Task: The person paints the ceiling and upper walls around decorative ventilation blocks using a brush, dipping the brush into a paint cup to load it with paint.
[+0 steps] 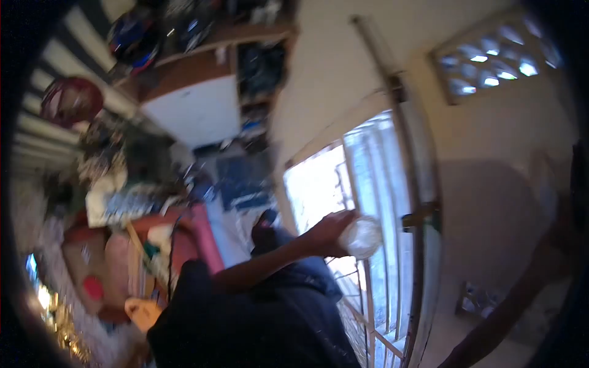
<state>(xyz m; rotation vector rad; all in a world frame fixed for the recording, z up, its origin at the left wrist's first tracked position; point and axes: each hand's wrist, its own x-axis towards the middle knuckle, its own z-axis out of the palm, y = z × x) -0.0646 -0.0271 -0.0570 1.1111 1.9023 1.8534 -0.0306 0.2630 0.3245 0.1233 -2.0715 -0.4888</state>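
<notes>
My left hand [328,234] reaches out from a dark sleeve and is closed around a whitish, translucent round container [361,238]. Its round end faces me, and I cannot make out whether it is a glass or a jar. Behind it is a bright barred opening [368,153]. At the dim right edge, my right forearm [503,313] stretches upward beside the wall. My right hand [552,227] is dark and smeared, so its fingers cannot be read. A pale blurred shape [543,181] shows just above it.
A metal frame with a latch [420,218] runs along the opening. A cabinet with a white door [196,113] and cluttered shelves stands at the upper left. Below it are a red-edged sofa [199,236] strewn with things and an orange object [144,313]. A patterned vent block [491,61] is at upper right.
</notes>
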